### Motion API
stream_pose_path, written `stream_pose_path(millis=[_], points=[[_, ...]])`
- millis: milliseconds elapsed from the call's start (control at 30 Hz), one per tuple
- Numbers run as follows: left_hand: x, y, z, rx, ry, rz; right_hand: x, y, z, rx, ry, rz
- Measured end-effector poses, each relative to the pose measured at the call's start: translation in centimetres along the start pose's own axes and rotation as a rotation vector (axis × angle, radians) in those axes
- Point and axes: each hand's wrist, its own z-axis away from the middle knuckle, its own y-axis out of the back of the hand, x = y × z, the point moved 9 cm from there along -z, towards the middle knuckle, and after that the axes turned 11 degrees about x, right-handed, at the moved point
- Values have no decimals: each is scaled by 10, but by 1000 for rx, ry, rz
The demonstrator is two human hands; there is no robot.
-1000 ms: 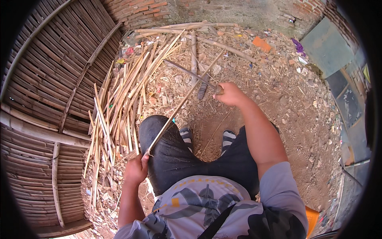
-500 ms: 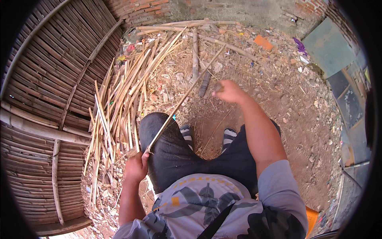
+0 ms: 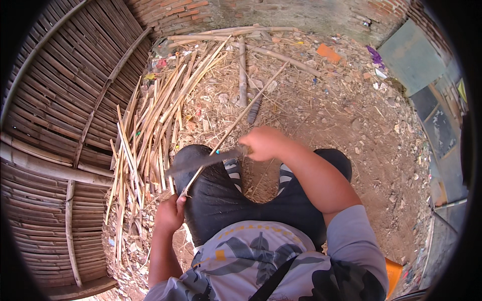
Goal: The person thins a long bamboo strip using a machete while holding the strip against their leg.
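Observation:
My left hand [image 3: 170, 212] is closed around the near end of a long, thin bamboo strip [image 3: 244, 114], beside my left thigh. The strip slants away over the thigh toward the far right. In my closed right hand [image 3: 264, 143] is the handle of a machete [image 3: 205, 161]. Its dark blade points left and crosses over the strip above my left knee. Whether the edge touches the strip, I cannot tell.
A pile of split bamboo strips [image 3: 163, 113] lies on the left, along a slatted bamboo wall [image 3: 65, 85]. Bamboo poles [image 3: 242, 70] and a dark ridged piece [image 3: 254, 111] lie ahead on the littered ground. Leaning panels [image 3: 411, 57] stand at right, before a brick wall [image 3: 281, 12].
My right hand has come left and nearer, bringing the machete blade, blurred before, across the bamboo strip. My left hand has hardly moved and keeps its hold.

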Motion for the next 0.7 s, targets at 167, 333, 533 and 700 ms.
stream_pose_path(millis=[167,333,533,700], points=[[-3,-3,0,34,13,14,59,11,-1,123,-277,-285],[-3,-2,-2,-5,30,38,124,38,19,317,-573,-363],[3,-2,-6,-13,5,75,71,21,11,173,-381,-289],[1,-7,-2,2,-59,64,14,7,3,34,-35,-74]])
